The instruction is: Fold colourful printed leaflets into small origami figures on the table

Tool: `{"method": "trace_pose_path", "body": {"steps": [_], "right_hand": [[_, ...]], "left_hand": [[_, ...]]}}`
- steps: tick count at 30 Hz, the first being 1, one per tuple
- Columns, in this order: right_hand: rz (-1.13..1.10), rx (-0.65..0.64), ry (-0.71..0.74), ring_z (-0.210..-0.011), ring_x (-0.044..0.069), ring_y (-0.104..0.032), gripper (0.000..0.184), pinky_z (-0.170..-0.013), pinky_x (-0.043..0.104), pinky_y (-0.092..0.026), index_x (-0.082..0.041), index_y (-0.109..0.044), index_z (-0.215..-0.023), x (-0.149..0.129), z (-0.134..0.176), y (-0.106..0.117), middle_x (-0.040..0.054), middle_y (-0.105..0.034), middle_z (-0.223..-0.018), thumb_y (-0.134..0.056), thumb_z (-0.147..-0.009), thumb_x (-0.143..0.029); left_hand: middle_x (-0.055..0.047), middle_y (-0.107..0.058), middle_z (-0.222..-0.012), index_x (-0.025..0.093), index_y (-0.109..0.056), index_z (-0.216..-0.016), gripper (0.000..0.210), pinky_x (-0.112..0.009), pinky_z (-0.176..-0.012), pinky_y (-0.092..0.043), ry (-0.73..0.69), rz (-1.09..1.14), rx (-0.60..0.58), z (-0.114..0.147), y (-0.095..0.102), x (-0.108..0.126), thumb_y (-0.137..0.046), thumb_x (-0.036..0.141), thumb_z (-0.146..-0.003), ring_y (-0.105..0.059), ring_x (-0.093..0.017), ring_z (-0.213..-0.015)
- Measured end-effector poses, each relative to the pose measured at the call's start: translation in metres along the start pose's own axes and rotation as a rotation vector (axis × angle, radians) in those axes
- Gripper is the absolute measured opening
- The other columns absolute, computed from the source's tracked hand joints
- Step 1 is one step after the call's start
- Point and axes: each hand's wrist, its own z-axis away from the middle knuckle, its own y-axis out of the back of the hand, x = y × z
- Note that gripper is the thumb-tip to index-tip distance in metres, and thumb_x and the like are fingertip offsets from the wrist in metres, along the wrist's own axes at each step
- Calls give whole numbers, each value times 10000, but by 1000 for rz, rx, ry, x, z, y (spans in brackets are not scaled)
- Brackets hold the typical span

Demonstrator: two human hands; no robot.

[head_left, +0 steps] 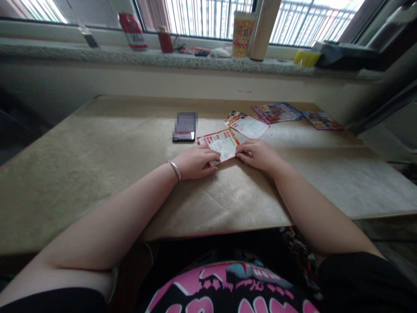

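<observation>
A printed leaflet point(226, 145) with a red-orange border and red labels lies on the table in front of me. My left hand point(197, 161) rests over its left part, fingers stretched across the paper and the thumb apart near its lower edge. At the right edge of the leaflet, my right hand point(259, 155) has its fingertips closed together on the paper. Just behind the left hand is a dark phone point(185, 127), its screen blurred out. Beyond the right hand, more leaflets point(250, 126) lie fanned and overlapping.
Colourful printed sheets point(278, 112) lie at the back right, with another blurred one point(322, 120) beside them. On the windowsill point(195, 61) stand a red can point(133, 31), a red cylinder point(165, 40), a patterned cup point(243, 34) and a tall tube point(264, 30). The table's front edge is close to my body.
</observation>
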Motion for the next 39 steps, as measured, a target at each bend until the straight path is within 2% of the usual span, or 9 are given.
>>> {"method": "trace_pose_path", "body": {"steps": [7,12,18,24,30,34,37,39], "right_hand": [[148,48,-106,-859,225,-644,233,-766,341,-464,-201,-735,-869,-6,-2,0,84,-735,-929,-540,-890,-327],[48,112,-140,-874,232,-622,247,-778,348,-472,-215,-705,-812,-3,-3,-6,69,-716,-885,-622,-847,-445],[-49,168,-163,-873,232,-614,182,-813,363,-480,-214,-707,-797,1,-9,-17,74,-704,-859,-637,-843,-375],[-113,212,-192,-913,235,-615,145,-865,384,-481,-209,-710,-839,3,-10,-21,75,-699,-903,-650,-829,-341],[-151,231,-267,-897,229,-614,199,-849,368,-488,-179,-705,-868,12,-11,-24,99,-667,-933,-656,-817,-365],[-98,251,-357,-843,226,-604,278,-806,368,-489,-184,-692,-926,15,-13,-27,83,-658,-915,-690,-779,-420],[-41,300,-442,-870,232,-602,336,-821,371,-482,-186,-689,-955,15,-14,-27,92,-653,-977,-713,-748,-449],[-14,294,-479,-881,243,-603,359,-827,378,-474,-189,-693,-970,15,-14,-27,90,-659,-946,-705,-751,-473]], "left_hand": [[-99,-654,-1238,175,-649,-1173,324,-429,-1096,-394,-32,122,20,-2,-3,3,-556,314,-895,-504,-267,-1264],[-115,-633,-1254,161,-627,-1191,337,-379,-1061,-431,-35,180,-5,-4,-3,3,-560,288,-886,-572,-231,-1182],[-121,-637,-1257,152,-616,-1213,360,-386,-1074,-431,-21,197,9,-3,-6,2,-575,238,-866,-564,-235,-1212],[-105,-642,-1280,166,-641,-1199,335,-393,-1093,-427,-68,208,36,-3,-9,2,-561,224,-879,-562,-225,-1235],[-116,-622,-1312,161,-636,-1211,347,-366,-1082,-446,-38,211,57,-4,-12,4,-587,232,-875,-577,-219,-1223],[-113,-642,-1280,157,-643,-1179,309,-371,-1072,-458,-31,210,71,-6,-14,4,-581,205,-880,-592,-218,-1201],[-114,-639,-1285,159,-641,-1175,302,-378,-1078,-456,-31,200,85,-6,-17,2,-584,196,-881,-588,-221,-1212],[-114,-638,-1287,163,-641,-1181,305,-382,-1079,-457,-35,186,97,-6,-19,1,-586,200,-883,-586,-224,-1217]]}}
